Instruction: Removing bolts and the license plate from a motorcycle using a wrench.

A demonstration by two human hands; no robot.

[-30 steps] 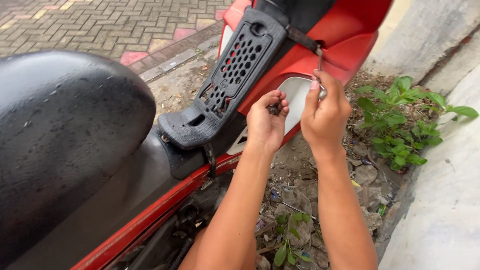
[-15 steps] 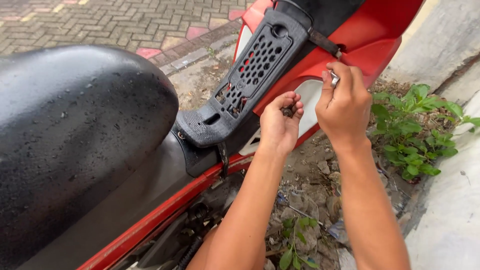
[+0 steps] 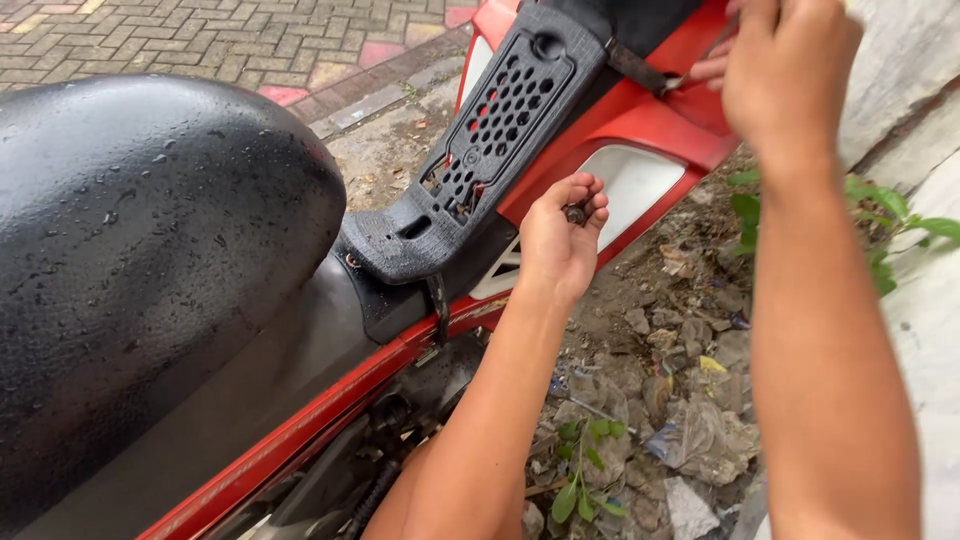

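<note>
Red bodywork fills the middle of the scene: a scooter's rear side panel, tilted up and away, with a pale grey inset just below the red edge. Left hand is low beside that inset, fingers curled together, and a small dark bolt is pinched at the fingertips, just beside the panel; whether it touches the plastic, I cannot tell. Right hand is up high at the top edge of the panel, fingers closed, apparently on a thin metal tool whose tip pokes out to the left next to a black strap; the hand hides the rest of it, so the hold itself is unclear. Between the hands and the wet black seat runs a black perforated grab rail. Underneath, bare dirt with litter and stones, a few green weeds, brick paving beyond.
</note>
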